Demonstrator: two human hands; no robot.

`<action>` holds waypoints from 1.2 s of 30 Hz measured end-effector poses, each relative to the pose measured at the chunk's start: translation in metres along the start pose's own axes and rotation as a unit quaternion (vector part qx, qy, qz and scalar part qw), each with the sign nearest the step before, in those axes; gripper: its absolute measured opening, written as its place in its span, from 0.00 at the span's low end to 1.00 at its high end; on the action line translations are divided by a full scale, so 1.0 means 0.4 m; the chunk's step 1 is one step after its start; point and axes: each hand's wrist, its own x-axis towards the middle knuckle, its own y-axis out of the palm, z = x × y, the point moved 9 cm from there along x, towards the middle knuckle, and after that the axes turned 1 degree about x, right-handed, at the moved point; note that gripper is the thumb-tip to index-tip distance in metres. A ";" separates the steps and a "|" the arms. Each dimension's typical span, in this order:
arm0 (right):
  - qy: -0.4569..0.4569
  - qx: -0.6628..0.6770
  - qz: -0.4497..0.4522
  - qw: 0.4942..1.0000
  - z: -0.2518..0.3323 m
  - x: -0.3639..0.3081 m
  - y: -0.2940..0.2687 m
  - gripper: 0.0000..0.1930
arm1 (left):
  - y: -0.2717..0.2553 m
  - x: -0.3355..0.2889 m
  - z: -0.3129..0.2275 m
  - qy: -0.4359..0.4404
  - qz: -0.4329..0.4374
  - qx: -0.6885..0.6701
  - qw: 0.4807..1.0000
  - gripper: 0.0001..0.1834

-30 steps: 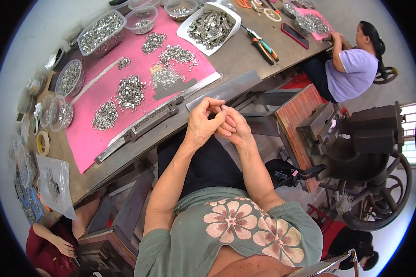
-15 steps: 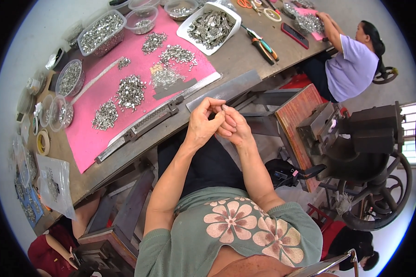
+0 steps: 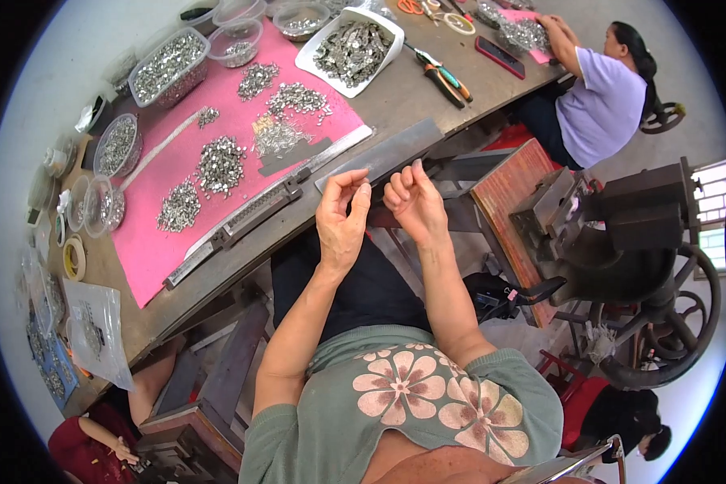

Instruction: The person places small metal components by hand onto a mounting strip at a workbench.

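Left hand (image 3: pixel 343 219) and right hand (image 3: pixel 418 208) are being held apart, half-curled, near a metal strip (image 3: pixel 397 148). Whether anything is being grasped is unclear.

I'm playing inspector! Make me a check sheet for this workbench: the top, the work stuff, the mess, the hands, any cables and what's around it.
Surface: brown-grey table, partly under a pink sheet.
Work things: small silvery metal pieces in loose heaps; more in a white tray and clear tubs; a long metal rail along the sheet's front edge.
Clutter: pliers, a phone, a tape roll, a plastic bag.
Hands: left hand and right hand apart, fingers curled; too small to tell if either holds a piece.
Cables: nothing seen.
Surroundings: a person in a lavender top at the table; a dark machine with a wheel.
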 end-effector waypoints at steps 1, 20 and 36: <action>-0.003 -0.001 -0.001 1.000 0.000 0.000 -0.010 0.24 | 0.003 -0.004 0.006 -0.006 0.000 0.002 1.000 0.11; -0.139 -0.241 0.008 0.961 0.036 -0.015 0.136 0.36 | 0.099 -0.042 -0.050 0.050 0.087 0.089 0.991 0.17; 0.084 -0.111 0.137 0.981 -0.180 -0.032 0.236 0.26 | -0.047 -0.066 -0.069 -0.082 0.028 -0.097 0.992 0.18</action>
